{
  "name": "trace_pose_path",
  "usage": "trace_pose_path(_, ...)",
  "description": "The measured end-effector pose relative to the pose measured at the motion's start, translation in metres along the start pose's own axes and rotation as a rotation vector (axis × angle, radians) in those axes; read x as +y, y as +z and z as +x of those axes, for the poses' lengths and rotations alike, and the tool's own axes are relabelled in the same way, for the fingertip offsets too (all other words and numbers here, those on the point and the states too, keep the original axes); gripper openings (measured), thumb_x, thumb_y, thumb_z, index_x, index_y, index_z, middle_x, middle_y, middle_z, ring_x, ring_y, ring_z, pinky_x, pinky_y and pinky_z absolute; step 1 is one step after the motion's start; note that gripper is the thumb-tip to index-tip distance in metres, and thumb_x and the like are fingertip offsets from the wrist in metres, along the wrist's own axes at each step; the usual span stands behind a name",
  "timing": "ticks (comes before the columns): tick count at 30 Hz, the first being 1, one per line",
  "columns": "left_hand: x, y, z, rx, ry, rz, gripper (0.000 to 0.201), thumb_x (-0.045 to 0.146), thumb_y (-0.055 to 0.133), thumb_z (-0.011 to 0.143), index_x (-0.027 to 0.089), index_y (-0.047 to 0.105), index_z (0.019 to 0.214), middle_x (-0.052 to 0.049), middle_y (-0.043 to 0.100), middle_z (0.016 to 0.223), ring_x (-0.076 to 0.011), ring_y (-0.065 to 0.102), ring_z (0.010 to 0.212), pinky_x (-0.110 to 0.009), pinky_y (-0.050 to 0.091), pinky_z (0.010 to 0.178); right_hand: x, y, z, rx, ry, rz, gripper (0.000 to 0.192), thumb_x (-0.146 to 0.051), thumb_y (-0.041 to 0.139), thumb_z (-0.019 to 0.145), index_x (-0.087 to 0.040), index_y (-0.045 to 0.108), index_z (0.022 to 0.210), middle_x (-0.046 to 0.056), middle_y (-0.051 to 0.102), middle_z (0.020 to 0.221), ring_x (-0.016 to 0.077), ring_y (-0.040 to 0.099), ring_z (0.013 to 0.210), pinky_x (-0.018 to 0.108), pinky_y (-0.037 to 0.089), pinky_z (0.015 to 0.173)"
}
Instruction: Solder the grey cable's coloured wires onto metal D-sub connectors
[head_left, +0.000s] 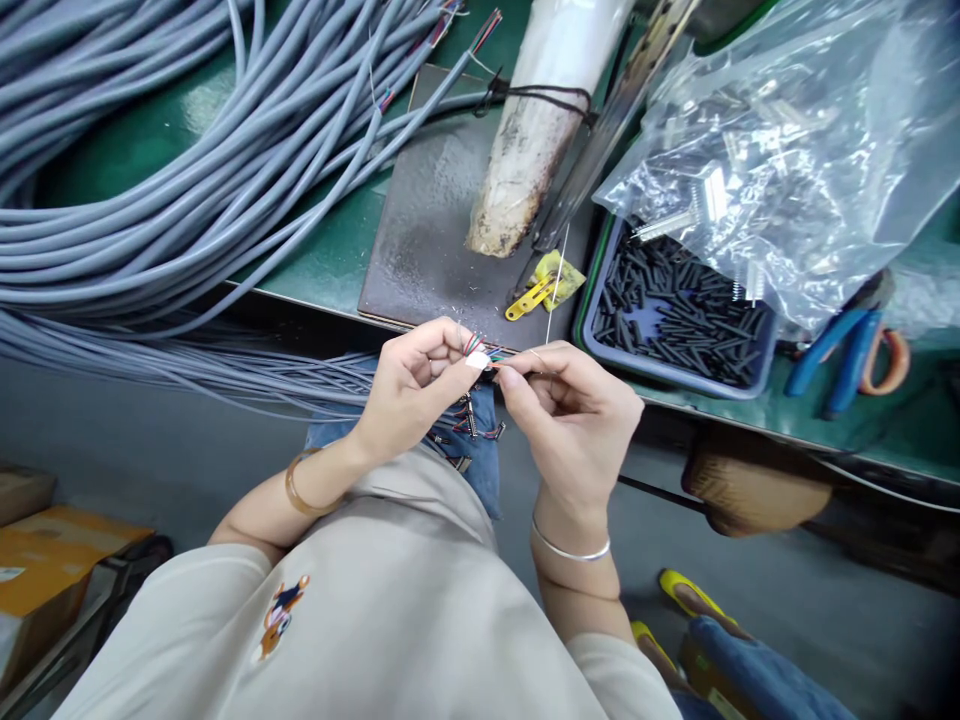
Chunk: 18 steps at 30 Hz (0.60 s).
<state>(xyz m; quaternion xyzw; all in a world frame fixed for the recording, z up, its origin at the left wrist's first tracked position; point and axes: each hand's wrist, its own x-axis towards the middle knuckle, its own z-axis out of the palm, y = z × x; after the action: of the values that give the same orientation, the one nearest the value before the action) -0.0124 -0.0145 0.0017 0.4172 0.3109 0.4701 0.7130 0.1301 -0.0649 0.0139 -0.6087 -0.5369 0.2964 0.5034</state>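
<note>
Left hand point(416, 385) closed, pinching thin coloured wires point(474, 347) at the bench edge point(315, 295) to steady them; right hand point(574, 410) closed on their ends beside it; tray of black sleeves point(675, 310), blue pliers point(840, 350) and grey cables point(187, 180) nearby.

Landmark: plate point(435, 230) on the bench
Cables point(187, 160): left of plate
Tray point(600, 340): right of plate
Bag point(787, 140): above tray
Pliers point(847, 355): right of tray
Hands, wires point(480, 350): before plate
</note>
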Motion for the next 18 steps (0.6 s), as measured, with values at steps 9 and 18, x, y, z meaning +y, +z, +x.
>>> trace_pose_path(9,0.0003,-0.0007,0.0002,0.006,-0.027,0.011,0.029,0.029,0.086,0.076,0.015,0.06,0.075,0.007,0.05,0.061,-0.0026,0.039,0.052,-0.015,0.039,0.053,0.002,0.0012,-0.0011,0.022,-0.071,-0.018,0.008,-0.016,0.071,0.09,-0.021,0.072,0.084,-0.005,0.064,0.075,0.0032,0.03,0.049,0.026,0.026,0.049)
trace_pose_path(18,-0.0035,-0.0076,0.0014,-0.043,-0.087,0.032,0.014,0.028,0.07,0.08,0.015,0.064,0.083,0.005,0.049,0.059,-0.0046,0.037,0.048,-0.02,0.031,0.045,0.0041,0.0013,-0.0012,0.04,-0.006,-0.012,0.011,-0.025,0.071,0.09,-0.021,0.07,0.08,-0.003,0.062,0.076,0.0052,0.032,0.051,0.027,0.024,0.048)
